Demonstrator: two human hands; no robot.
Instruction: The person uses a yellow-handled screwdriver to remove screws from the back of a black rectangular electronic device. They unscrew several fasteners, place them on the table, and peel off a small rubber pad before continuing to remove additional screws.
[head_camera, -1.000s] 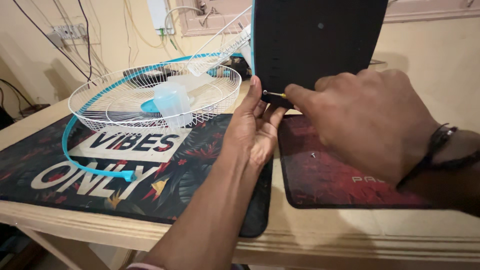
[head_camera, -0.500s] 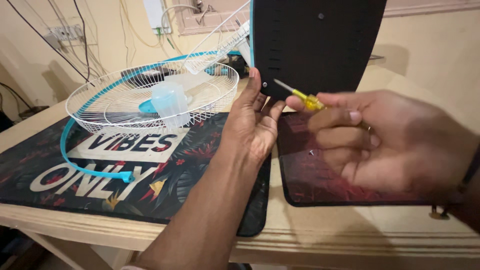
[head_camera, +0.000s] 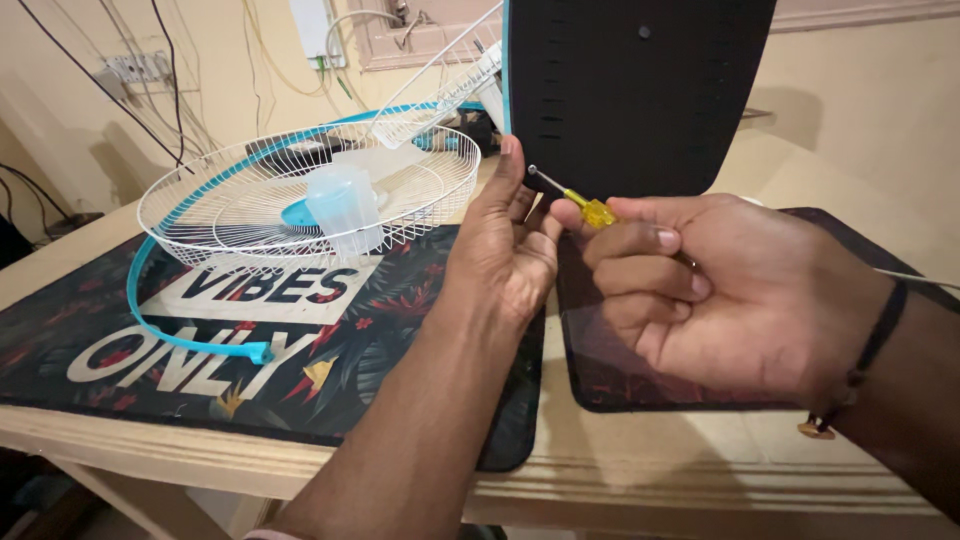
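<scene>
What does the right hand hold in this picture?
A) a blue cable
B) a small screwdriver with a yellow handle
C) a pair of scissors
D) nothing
B: the right hand pinches a small screwdriver with a yellow handle, its metal tip toward the black panel, while the left hand rests against the panel's edge.

Support: pale wooden table (head_camera: 640, 470) | Left: dark floral desk mat (head_camera: 150, 370) with white lettering, lying flat | Right: dark red mouse pad (head_camera: 620, 370), beside the mat | Standing upright at rear: black fan base panel (head_camera: 640, 90)
</scene>
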